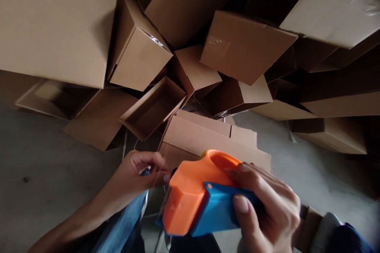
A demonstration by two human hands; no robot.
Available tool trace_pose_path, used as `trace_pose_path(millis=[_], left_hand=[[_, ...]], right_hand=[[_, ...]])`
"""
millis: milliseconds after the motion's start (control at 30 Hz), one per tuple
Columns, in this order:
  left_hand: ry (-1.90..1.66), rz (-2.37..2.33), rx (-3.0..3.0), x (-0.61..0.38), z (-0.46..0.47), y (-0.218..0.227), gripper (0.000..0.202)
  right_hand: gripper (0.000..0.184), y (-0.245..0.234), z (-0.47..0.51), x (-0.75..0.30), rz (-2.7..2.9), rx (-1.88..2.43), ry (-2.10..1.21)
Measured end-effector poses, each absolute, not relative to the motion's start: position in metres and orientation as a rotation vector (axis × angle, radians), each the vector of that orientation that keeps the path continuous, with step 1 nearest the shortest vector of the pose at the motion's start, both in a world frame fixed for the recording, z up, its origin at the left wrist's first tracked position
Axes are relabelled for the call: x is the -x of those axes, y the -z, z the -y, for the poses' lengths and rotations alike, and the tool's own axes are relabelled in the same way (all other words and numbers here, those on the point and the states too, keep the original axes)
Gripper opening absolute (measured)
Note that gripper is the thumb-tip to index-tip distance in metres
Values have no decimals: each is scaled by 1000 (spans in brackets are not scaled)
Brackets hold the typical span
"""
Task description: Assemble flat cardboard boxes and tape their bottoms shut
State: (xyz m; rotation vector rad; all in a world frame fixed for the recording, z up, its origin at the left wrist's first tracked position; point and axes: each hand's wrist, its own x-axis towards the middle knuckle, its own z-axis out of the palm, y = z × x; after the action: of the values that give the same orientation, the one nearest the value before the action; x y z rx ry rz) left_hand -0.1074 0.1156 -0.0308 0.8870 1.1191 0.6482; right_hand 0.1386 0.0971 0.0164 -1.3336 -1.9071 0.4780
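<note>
The right hand (268, 201) is wrapped around an orange-and-blue tape dispenser (190, 184) at the lower centre of the frame, with its fingers over the orange top and its thumb against the blue side. The left hand (148, 168) is just left of the dispenser, with its fingers curled and its thumb tip at the dispenser's left end; I cannot tell whether it pinches anything there. A blue cloth (120, 225) slants below the left wrist, and a dark blue sleeve (350, 239) shows in the lower right corner.

Just behind the dispenser, at the centre, lies a carton with flaps (210, 132). Up and to its left, a small open box (152, 108) is tilted, its inside facing the viewer. Above that stands a tilted closed box (141, 57), with a large box (53, 19) filling the upper left. A brown box with clear tape (246, 45) leans right of the upper centre, and a pale box (338, 6) takes the upper right corner. Grey floor (38, 178) shows at the left and right of the frame.
</note>
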Motion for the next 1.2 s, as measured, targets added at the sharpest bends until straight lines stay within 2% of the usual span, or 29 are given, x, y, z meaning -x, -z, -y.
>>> trace_pose_path(millis=[567,800,1200], left_hand=[[-652,-1120,-815,103,-115,28,34],[-675,-1078,-844,105,-114,25,24],[-696,-1030,-803,110,-108,43,25]], right_hand=[[7,-18,-105,-141,1912,1297,-558],[6,-16,-103,-142,1906,1308,-560],[5,-20,-101,-141,1930,1357,-569]])
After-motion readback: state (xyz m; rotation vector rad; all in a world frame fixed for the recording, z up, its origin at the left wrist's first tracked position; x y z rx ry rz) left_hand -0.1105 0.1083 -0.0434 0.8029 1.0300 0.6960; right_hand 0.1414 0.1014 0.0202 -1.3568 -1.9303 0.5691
